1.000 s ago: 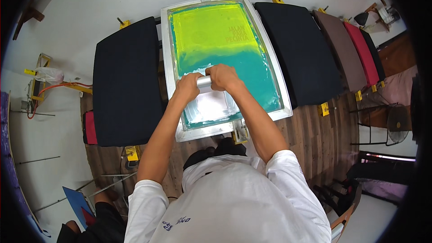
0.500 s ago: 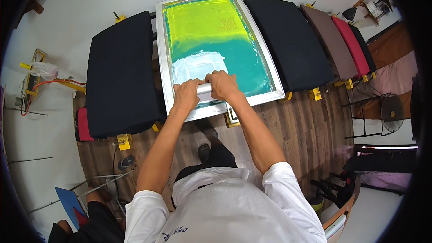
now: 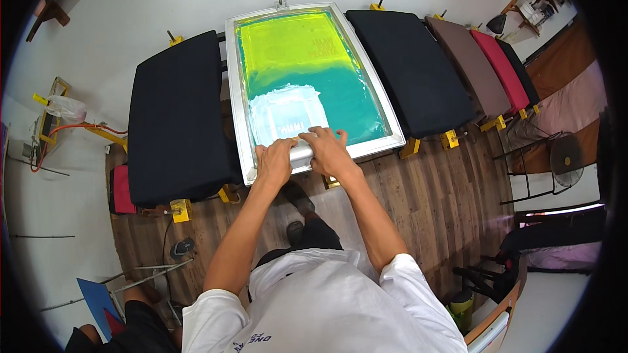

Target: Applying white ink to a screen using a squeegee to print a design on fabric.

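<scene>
A screen printing frame (image 3: 387,110) with a silver metal rim lies in front of me over a printing board. Its mesh (image 3: 347,95) is yellow-green at the far end and teal nearer me, with a patch of white ink (image 3: 281,103) at the near left. At the frame's near edge, my left hand (image 3: 276,159) and my right hand (image 3: 327,151) are both closed round a squeegee (image 3: 301,151) with a pale handle. Its blade is hidden under my fingers.
Black-covered boards stand left (image 3: 176,114) and right (image 3: 409,72) of the frame, followed by a brown one (image 3: 468,68) and a red one (image 3: 502,70). A standing fan (image 3: 566,160) is at far right. Another person's leg (image 3: 140,314) shows at lower left.
Both hands have drawn the squeegee toward me to the frame's near edge. More of the white ink patch and lettering in it now show. The view has tipped slightly upward.
</scene>
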`<state>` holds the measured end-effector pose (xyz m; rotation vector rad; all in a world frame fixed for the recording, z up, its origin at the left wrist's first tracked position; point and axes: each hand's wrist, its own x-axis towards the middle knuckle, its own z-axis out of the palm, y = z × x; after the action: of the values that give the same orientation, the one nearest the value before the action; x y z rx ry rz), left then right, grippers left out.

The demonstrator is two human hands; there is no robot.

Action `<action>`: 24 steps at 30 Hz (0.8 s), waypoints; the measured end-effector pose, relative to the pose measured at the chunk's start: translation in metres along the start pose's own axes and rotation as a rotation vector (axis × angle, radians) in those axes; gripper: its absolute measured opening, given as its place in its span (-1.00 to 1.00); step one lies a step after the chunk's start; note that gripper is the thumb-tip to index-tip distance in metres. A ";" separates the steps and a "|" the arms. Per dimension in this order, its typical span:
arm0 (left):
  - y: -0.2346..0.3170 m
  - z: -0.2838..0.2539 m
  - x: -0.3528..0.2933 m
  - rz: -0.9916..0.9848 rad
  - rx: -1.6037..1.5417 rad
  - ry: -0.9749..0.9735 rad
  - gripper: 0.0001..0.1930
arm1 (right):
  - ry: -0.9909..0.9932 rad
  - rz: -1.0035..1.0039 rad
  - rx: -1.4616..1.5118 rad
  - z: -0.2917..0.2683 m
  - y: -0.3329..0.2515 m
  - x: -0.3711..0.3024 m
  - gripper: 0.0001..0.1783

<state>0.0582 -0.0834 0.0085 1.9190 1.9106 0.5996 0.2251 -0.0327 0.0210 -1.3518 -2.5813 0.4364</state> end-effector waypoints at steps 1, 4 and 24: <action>0.001 -0.005 -0.001 -0.030 0.005 -0.013 -0.50 | 0.059 -0.002 0.120 -0.009 -0.003 -0.011 -0.28; 0.004 -0.013 -0.001 -0.051 0.010 -0.014 -0.55 | 0.280 0.083 0.385 -0.024 0.004 -0.054 -0.33; -0.001 -0.009 0.002 -0.023 -0.049 0.021 -0.54 | 0.148 0.960 1.707 0.044 0.027 -0.102 -0.76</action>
<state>0.0531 -0.0821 0.0155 1.8644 1.9105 0.6568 0.2898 -0.1098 -0.0328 -1.3971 -0.4744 1.8476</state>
